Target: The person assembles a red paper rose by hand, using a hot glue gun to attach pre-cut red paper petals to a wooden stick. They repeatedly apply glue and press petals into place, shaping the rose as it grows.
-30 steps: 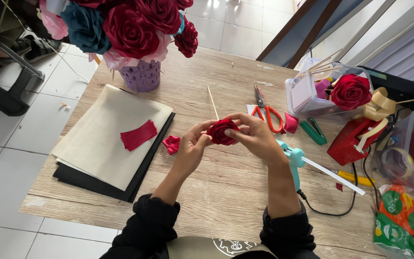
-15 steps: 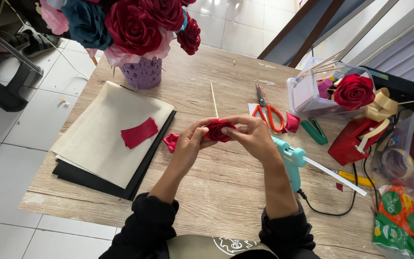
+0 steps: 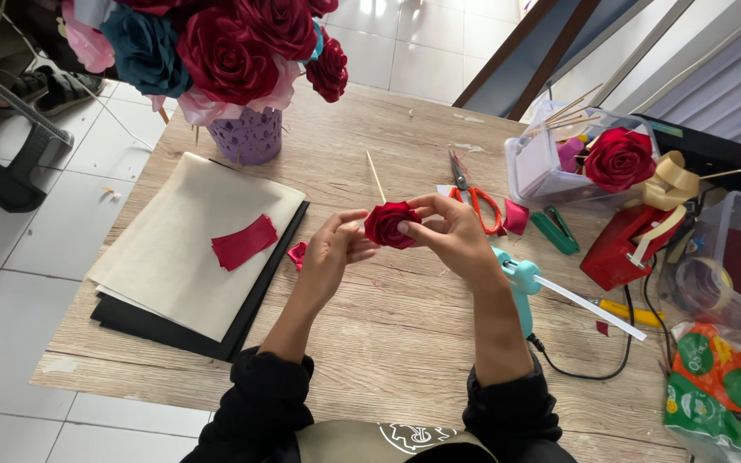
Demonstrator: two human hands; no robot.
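**Rose held between both hands, stick pointing away**

Basically one view, head camera looking down.

Head view: the red fabric rose (image 3: 391, 225) sits above the wooden table (image 3: 405, 343), held up in the air between the two hands, roughly centre frame. The left hand (image 3: 329, 254) is on the rose's left side, fingers curled, thumb and fingertips closed against the bloom's lower left edge. The right hand (image 3: 452, 233) is on the right side, fingers bent over and pinching the petals from the right and top; it looks to carry more of the grip. Both hands touch the rose, neither is nearer.

Long axis: the thin wooden stick (image 3: 376, 177) runs from the rose up and slightly left, away from the person, so the bloom faces back toward the camera. Whether the stick is pushed into the rose or lies on the table behind it, cannot tell for sure.

Around it: a small red fabric scrap (image 3: 297, 254) lies on the table just beside the left hand. A red fabric strip (image 3: 243, 242) lies on the cream sheet stack (image 3: 182, 257), left, well apart. Orange-handled scissors (image 3: 473, 195) lie just beyond the right hand. The teal glue gun (image 3: 521, 287) lies beside the right forearm, nozzle side hidden. A vase of fabric roses (image 3: 250, 133) stands at the far left.
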